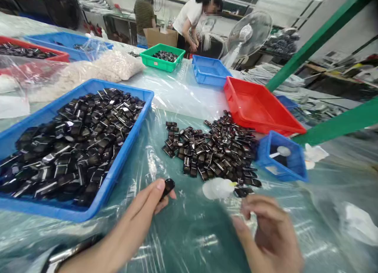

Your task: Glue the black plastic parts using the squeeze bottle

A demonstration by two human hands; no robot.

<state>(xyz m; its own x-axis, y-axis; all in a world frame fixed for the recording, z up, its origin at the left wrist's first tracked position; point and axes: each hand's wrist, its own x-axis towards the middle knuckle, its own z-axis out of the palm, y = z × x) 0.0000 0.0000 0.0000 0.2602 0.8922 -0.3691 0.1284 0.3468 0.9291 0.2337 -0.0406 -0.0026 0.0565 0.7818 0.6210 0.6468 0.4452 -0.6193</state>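
My left hand (153,198) pinches a small glossy black plastic piece (169,186) with a rounded end between thumb and fingers. My right hand (265,229), slightly blurred, hovers to the right with thumb and fingers apart; I see nothing held in it. Just beyond it a white translucent bottle (218,188) with a yellowish tip lies on its side. Behind that, a loose heap of similar black pieces (218,147) is spread on the plastic-covered table (189,237). Left of my left hand, a large blue tray (130,143) is filled with more black pieces.
A small blue bin (262,151) holding a white-headed tool stands right of the heap. Behind it are a red tray (265,125), a blue tray (209,82) and a green tray (144,61) of dark parts. Green posts (339,121) border the right. A person (189,23) works beyond the table.
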